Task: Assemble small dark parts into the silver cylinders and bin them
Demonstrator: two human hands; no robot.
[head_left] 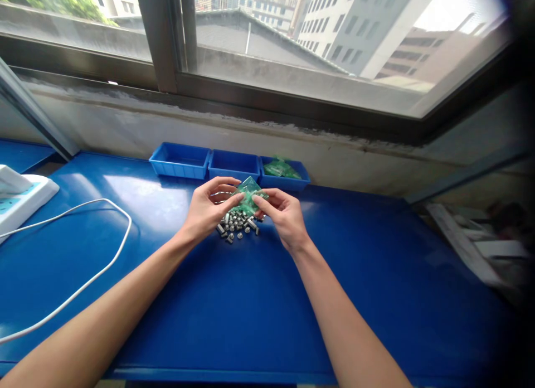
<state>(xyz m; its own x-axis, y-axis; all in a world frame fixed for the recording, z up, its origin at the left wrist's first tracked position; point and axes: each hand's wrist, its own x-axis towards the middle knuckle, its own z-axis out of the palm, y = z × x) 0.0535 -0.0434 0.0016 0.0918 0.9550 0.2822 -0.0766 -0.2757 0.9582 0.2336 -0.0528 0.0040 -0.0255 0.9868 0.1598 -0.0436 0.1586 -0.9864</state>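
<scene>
Holding a thin green plastic bag (249,194) at the centre of the frame, against a backdrop of loose metal pieces (238,225) on the blue tabletop (225,315). Probably risking a tear or a slip through pulling unevenly on the film; perhaps also risking scattering the metal pieces by brushing too low. Reaching upward from the lower left corner and the bottom edge right of centre on extended, converging forearms (137,287); pinching the bag between thumb and fingers of both left hand (207,207) and right hand (286,215).

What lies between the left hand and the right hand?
In the head view, a green bag, held by the left hand and right hand; small metal parts show just below.
</scene>
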